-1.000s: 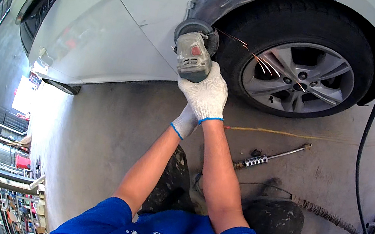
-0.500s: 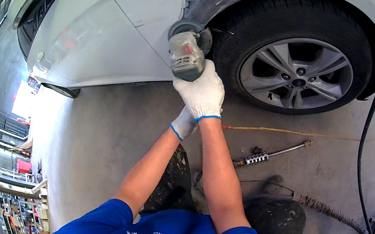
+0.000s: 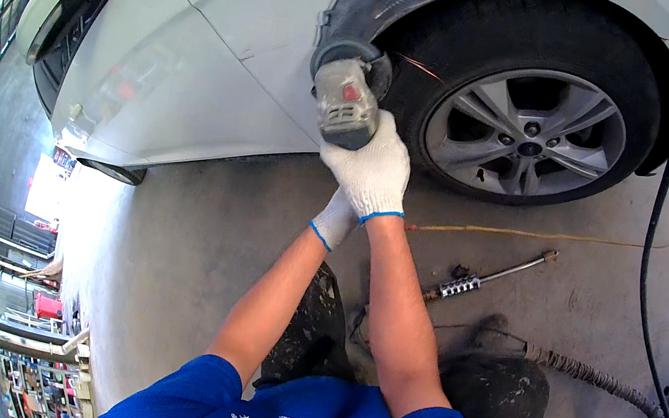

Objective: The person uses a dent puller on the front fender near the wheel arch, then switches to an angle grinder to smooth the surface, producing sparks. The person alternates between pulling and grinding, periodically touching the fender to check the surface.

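Observation:
An angle grinder (image 3: 344, 103) with a grey, dusty body has its round disc (image 3: 380, 76) against the sanded edge of the wheel arch (image 3: 360, 12). Orange sparks (image 3: 420, 67) streak from the disc toward the tyre. My right hand (image 3: 376, 167), in a white knit glove with a blue cuff, is closed round the grinder's body. Tucked under and behind it is my left hand (image 3: 336, 218), gloved alike; its fingers are hidden. The white car's panel (image 3: 200, 60) stretches left of the grinder, and a tyre (image 3: 408, 119) with a silver rim (image 3: 529, 145) stands just right.
On the floor right of my arms lie a metal rod tool with a perforated sleeve (image 3: 460, 285), a yellow cord (image 3: 518, 233) and a wrapped hose (image 3: 591, 380). A black hose (image 3: 653, 238) hangs farther right. Shelves with many items (image 3: 44, 386) stand at the lower left.
The grinder and my hands appear slightly farther right in the picture, and the view has shifted a little. The spark streak is longer and brighter.

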`<state>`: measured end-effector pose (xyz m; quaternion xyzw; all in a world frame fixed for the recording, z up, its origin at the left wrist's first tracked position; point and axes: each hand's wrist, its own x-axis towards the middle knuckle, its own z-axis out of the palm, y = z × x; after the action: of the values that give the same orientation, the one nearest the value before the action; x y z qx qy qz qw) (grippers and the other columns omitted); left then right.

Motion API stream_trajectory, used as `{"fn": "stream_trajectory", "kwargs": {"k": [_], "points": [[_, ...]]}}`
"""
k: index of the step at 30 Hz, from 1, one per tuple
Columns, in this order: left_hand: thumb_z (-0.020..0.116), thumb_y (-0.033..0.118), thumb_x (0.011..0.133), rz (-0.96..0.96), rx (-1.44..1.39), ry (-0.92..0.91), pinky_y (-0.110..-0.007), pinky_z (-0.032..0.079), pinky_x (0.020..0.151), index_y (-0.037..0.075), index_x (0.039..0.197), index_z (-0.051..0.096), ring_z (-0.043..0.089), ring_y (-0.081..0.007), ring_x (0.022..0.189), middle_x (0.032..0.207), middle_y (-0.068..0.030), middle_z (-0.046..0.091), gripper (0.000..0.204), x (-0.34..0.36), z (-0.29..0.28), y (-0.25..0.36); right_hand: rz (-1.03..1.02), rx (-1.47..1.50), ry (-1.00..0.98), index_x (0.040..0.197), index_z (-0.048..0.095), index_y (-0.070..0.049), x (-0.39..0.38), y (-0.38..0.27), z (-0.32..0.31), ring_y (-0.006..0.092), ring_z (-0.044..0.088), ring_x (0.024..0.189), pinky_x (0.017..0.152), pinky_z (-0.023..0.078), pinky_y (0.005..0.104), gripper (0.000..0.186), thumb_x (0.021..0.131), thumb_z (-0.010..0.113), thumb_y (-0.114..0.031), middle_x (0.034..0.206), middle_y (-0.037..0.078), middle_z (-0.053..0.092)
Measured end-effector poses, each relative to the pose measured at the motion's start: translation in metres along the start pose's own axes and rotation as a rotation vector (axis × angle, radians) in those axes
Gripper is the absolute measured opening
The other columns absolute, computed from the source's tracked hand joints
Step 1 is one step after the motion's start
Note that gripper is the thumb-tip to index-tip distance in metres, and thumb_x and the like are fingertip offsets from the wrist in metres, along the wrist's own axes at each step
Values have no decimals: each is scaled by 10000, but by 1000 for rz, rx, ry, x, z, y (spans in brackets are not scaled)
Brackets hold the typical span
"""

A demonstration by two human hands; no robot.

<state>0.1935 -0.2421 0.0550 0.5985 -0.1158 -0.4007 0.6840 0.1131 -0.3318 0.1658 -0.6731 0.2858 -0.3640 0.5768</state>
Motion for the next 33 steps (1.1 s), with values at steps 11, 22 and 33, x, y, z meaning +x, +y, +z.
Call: {"fn": "stream_trajectory", "kwargs": {"k": [11, 22, 33], "points": [[470, 280, 1116, -50, -47, -122, -372, 412, 1147, 109, 1575, 335, 487, -217, 1373, 1517, -59, 476, 508, 3, 20, 28, -45, 128, 137, 1089, 631, -27, 17, -19, -31, 335, 746, 985, 875, 573, 413, 534, 712, 859, -329, 1007, 192, 754], [508, 307, 1098, 174, 261, -170, -382, 427, 1140, 48, 1567, 332, 502, -228, 1368, 1521, -100, 486, 563, 29, 17, 37, -102, 241, 178, 1062, 642, -13, 30, -35, -47, 263, 748, 977, 855, 573, 368, 470, 728, 858, -263, 1002, 169, 754], [402, 472, 1096, -47, -229, -453, -478, 502, 1071, 53, 1465, 481, 625, -334, 1210, 1349, -150, 631, 564, 7, -47, 14, -17, 55, -126, 1107, 585, -44, 7, -18, -8, 429, 712, 976, 884, 564, 488, 556, 710, 795, -372, 988, 245, 721]]}}
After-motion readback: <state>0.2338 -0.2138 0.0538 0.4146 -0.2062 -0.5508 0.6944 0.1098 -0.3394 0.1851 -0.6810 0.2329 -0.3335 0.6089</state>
